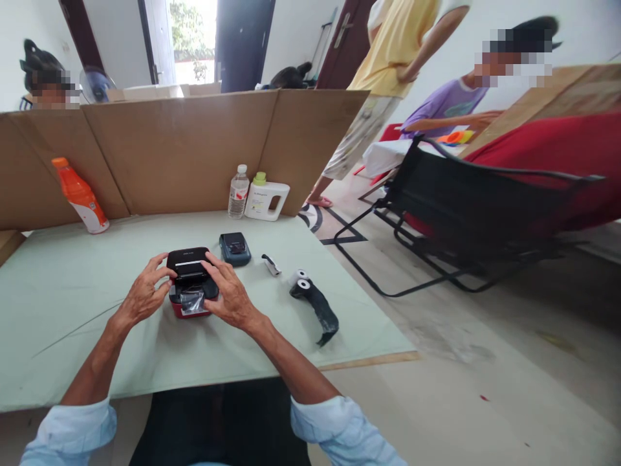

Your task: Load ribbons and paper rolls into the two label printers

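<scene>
A small red and black label printer (190, 275) sits on the table with its black lid raised. Clear plastic wrapping (193, 301) shows in its front opening. Against the left side of the printer, my left hand (145, 291) grips with bent fingers and thumb. My right hand (235, 299) holds the other side, fingertips at the lid's edge and thumb low near the front. Behind and to the right lies a dark blue boxy device (235, 249). Farther right are a small white and black piece (271, 265) and white rolls (303, 283) with a black strip (324, 314).
A cardboard screen (179, 155) borders the table's far side. Before it stand an orange bottle (80, 194), a clear water bottle (238, 194) and a white jug (264, 199). A black folding chair (475, 194) is right of the pale-green table (145, 362). Several people are beyond.
</scene>
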`<state>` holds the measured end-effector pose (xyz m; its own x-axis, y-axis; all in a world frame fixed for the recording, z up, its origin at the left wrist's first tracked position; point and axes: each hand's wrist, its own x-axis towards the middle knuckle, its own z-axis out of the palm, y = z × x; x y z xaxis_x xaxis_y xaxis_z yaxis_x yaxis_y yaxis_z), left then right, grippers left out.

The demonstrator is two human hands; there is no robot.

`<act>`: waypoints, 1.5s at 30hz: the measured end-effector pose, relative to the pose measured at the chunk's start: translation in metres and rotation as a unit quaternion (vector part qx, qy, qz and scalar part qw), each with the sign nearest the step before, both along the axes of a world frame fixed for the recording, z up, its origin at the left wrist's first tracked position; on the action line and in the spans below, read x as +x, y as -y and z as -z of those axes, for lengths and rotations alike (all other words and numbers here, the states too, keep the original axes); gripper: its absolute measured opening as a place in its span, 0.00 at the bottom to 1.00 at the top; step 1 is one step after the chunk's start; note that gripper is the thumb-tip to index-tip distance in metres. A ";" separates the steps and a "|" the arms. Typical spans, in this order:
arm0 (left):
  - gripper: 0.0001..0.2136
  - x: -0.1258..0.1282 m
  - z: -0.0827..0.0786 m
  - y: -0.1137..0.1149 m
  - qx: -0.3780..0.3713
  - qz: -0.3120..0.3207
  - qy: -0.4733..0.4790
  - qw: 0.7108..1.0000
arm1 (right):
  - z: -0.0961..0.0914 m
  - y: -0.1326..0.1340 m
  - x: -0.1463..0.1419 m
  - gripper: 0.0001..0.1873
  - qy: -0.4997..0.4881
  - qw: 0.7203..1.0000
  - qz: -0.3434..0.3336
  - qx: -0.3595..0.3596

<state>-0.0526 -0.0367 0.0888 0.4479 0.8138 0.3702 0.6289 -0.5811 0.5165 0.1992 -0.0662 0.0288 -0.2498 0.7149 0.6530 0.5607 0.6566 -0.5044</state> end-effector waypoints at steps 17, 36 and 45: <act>0.20 0.007 -0.002 -0.056 -0.082 0.012 0.168 0.982 | -0.018 -0.011 0.000 0.27 0.031 0.999 0.005 0.003; 0.12 0.005 0.021 -0.014 -0.041 -0.070 0.118 0.990 | -0.026 -0.030 -0.015 0.10 -0.135 0.981 -0.057 -0.124; 0.16 0.022 0.006 -0.019 -0.086 -0.003 0.104 0.991 | -0.073 -0.037 -0.020 0.17 -0.240 0.950 -0.114 -0.163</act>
<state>-0.0306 -0.0181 0.0830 0.3709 0.8759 0.3086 0.5024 -0.4687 0.7266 0.1788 -0.0289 0.1019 -0.1512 0.8624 0.4832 0.0769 0.4976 -0.8640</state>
